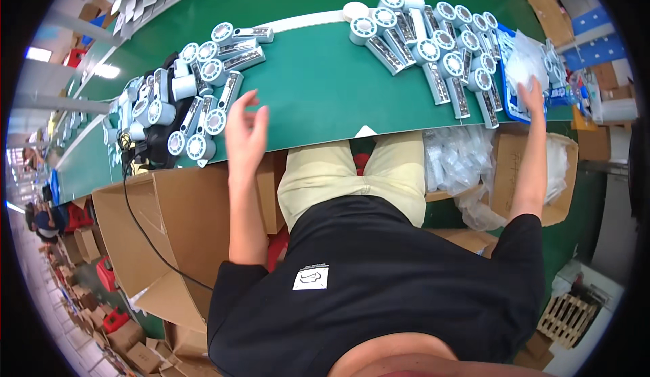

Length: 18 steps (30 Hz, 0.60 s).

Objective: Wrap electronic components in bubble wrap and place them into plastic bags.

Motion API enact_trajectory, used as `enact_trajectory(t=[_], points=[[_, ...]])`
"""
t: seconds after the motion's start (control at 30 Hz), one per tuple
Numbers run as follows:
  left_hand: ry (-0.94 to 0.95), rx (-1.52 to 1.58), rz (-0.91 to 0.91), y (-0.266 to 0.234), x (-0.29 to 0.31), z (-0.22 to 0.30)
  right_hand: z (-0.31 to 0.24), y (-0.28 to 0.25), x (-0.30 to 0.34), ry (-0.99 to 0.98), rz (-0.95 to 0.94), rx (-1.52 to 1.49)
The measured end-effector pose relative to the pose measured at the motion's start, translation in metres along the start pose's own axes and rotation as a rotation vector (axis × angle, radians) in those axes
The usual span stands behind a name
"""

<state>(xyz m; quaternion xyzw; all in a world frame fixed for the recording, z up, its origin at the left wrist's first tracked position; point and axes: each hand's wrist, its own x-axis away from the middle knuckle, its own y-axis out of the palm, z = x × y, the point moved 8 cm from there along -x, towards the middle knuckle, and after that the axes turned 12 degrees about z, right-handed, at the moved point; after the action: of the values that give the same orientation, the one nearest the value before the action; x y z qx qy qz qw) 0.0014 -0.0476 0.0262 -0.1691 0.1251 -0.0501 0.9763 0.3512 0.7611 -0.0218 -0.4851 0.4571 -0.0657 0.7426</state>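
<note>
Fingers of the left hand (245, 128) are spread and loosely curled, nothing being grasped; the hand is raised over the near edge of the green table (318, 86), just beside a heap of small white handheld fans (196, 99) piled at the person's left. A black cable (145, 231) is seen running down from that heap across an open cardboard box (169, 221) below the table edge. The right hand (533, 96) is stretched out to the far right and laid on a pile of clear plastic bags (527, 62), which rests on a blue tray (512, 109); whether a bag is pinched or merely touched cannot be told. A second group of white fans (433, 45) is spread on the table between the two hands, nearer the right one. More clear bags (460, 153) are held in a box under the table at the right.
</note>
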Motion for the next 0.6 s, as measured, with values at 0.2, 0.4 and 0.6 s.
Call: enact_trajectory(t=[0.2,0.4,0.6], points=[[-0.127,-0.003,0.169,-0.054,0.043,-0.020,-0.070,-0.006,0.003,0.203,-0.110,-0.111],[-0.043,0.008,0.085,-0.032,0.047,0.011,-0.129,-0.109,-0.011,0.598,0.286,-0.571],[-0.187,0.517,-0.285,0.053,0.061,0.039,-0.369,-0.220,0.067,0.522,-0.744,-2.434]])
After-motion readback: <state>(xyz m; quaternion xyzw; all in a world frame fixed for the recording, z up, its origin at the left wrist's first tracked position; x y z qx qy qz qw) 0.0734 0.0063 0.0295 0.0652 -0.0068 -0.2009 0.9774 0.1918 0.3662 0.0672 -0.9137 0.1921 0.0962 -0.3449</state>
